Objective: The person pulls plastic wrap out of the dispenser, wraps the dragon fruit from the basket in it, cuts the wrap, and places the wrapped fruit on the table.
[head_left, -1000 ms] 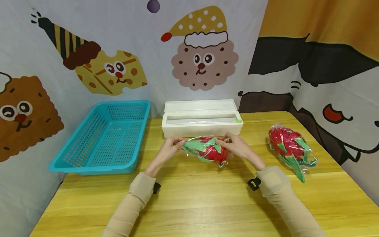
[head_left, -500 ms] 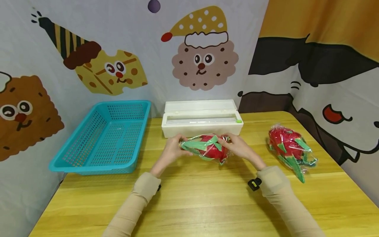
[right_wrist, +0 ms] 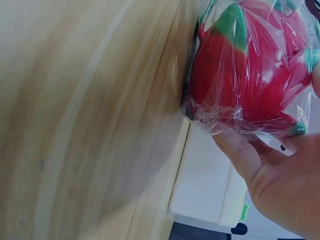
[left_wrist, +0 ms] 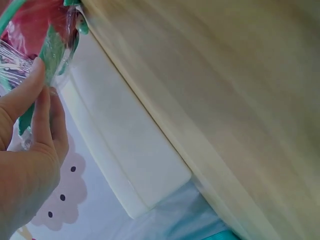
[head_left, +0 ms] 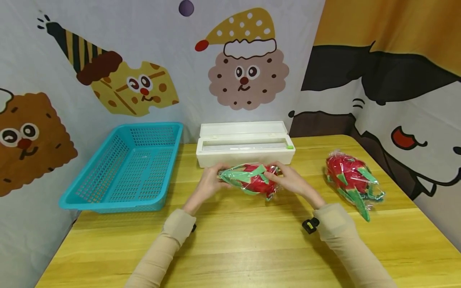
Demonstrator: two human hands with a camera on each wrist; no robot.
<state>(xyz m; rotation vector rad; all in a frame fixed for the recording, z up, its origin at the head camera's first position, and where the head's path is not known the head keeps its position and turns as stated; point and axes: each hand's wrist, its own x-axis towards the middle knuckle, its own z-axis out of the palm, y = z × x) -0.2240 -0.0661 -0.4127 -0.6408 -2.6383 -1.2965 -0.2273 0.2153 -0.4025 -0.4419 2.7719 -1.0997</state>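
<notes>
A red dragon fruit (head_left: 257, 182) with green leaf tips, wrapped in clear plastic film, is held between my two hands in front of the white box. My left hand (head_left: 209, 182) pinches the film and a green leaf at its left end; in the left wrist view the thumb and fingers (left_wrist: 42, 117) meet on them. At the other end my right hand (head_left: 289, 180) grips the fruit, thumb on the near side. The right wrist view shows fingers (right_wrist: 240, 150) under the film-covered red end (right_wrist: 250, 75).
A white cling film box (head_left: 245, 156) with its lid raised stands behind the hands. To the left is a blue perforated basket (head_left: 167, 176). Another film-wrapped dragon fruit (head_left: 347, 172) lies on the wooden table (head_left: 252, 248) at the right. A cartoon-printed curtain (head_left: 191, 80) hangs behind.
My left hand has shifted slightly right and changed its hold on the leafy end. The fruit has risen a little; the right hand keeps its grip.
</notes>
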